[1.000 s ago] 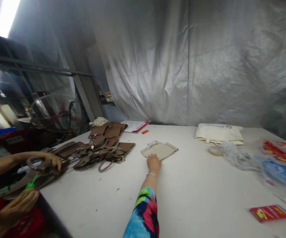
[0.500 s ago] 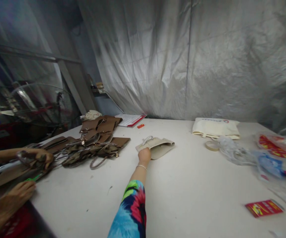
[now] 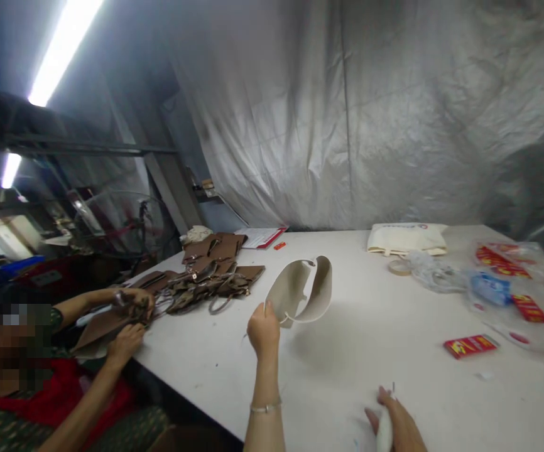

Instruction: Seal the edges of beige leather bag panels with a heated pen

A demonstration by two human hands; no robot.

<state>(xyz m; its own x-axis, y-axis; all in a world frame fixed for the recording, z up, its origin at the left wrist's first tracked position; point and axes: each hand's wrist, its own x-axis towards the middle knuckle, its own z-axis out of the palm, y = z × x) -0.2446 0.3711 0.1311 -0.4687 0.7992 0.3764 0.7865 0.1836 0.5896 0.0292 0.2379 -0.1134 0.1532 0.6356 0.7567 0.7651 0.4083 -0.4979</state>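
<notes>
My left hand (image 3: 264,326), with a bracelet at the wrist, grips the near left edge of a cream bag (image 3: 287,290). The bag is raised over the white table, its wide mouth facing me. At the lower edge of the view my right hand (image 3: 398,419) is closed round a white tool (image 3: 385,432) with a thin metal tip pointing up. A gap of table lies between this tool and the bag.
At the left a person's hands (image 3: 128,342) hold a brown piece. Brown bags (image 3: 220,276) are piled beside them. A folded cream cloth bag (image 3: 406,238), a tape roll (image 3: 400,268), plastic bags (image 3: 493,289) and a red packet (image 3: 470,346) lie at the right.
The cream bag has been lifted, and its mouth has opened towards me. My right hand has come into view with the white tool. The view has swung left, showing more of the person there.
</notes>
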